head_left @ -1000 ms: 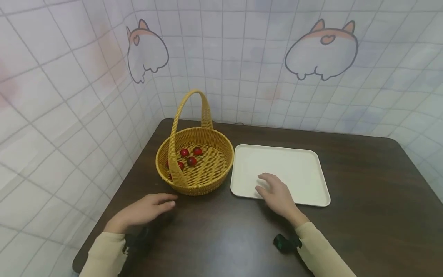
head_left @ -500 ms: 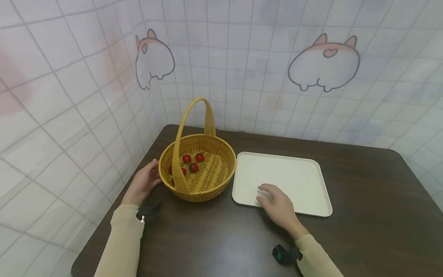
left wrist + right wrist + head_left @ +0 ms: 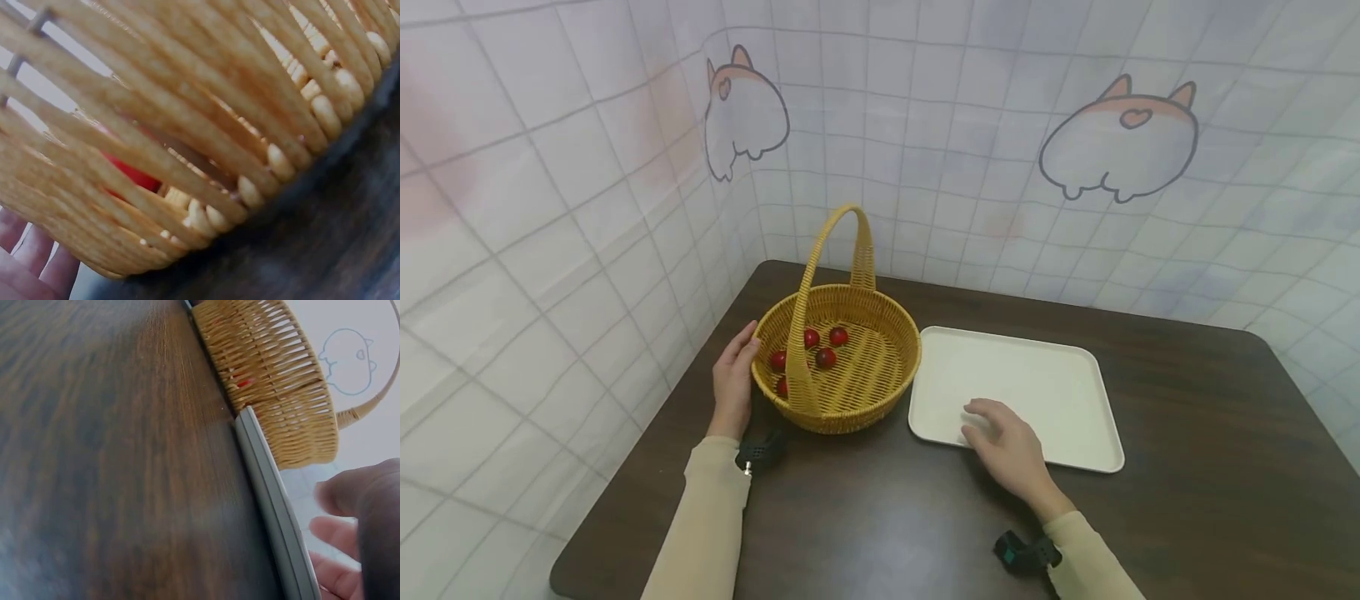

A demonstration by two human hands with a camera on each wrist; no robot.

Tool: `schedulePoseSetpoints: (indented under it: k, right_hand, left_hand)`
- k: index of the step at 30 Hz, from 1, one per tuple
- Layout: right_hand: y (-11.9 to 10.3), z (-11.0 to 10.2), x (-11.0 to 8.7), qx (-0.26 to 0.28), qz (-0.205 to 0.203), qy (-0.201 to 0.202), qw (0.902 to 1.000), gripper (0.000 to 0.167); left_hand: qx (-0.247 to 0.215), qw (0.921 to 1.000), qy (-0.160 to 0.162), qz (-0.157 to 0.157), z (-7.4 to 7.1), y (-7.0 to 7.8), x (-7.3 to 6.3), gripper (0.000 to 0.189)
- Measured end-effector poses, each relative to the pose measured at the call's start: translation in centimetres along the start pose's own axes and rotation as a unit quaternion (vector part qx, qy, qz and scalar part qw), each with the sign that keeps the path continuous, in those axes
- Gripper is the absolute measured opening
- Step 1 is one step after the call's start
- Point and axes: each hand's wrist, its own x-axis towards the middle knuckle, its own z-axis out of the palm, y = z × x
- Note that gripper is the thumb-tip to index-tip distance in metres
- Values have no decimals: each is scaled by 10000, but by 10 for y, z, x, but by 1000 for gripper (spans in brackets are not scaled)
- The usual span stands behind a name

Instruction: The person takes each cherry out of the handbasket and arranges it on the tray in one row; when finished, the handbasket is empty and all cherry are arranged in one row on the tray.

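A round yellow wicker basket (image 3: 863, 367) with a tall hoop handle (image 3: 820, 258) stands on the left of the table. Several small, round, glossy dark red fruits (image 3: 826, 358) lie inside it, mostly towards its left; the handle hides part of that side. My left hand (image 3: 733, 379) rests along the basket's left outer wall with its fingers near the rim; in the left wrist view, the fingers (image 3: 37, 256) show beside the weave. Over the near edge of a white rectangular tray (image 3: 1037, 383) hovers my right hand (image 3: 1009, 450), fingers loosely bent and holding nothing.
The dark wooden table (image 3: 865, 517) has its back edge along a wall hung with white checked cloth (image 3: 940, 150). The basket's right side stands close beside the tray's left edge. Black wrist devices (image 3: 1026, 552) sit on both wrists.
My left hand has moved forward from the table in front of the basket to its left wall. The right hand has stayed over the tray's near edge.
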Motion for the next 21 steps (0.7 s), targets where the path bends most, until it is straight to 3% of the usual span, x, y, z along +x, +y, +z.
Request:
schedulePoseSetpoints:
  k: [8,15,21]
  right_hand:
    - [-20,-2,12,1148,416,88,9925,30]
    - [-67,-8,49,1419,-76,114,9898,24]
    - [-106,-5,91,1978,-389,-320,9790,24]
  left_hand:
    - [120,9998,-77,163,1,-1,0,45]
    - [263,9995,-138,-61,3,0,4,45]
    - [435,9985,-278,-169,4,0,2,46]
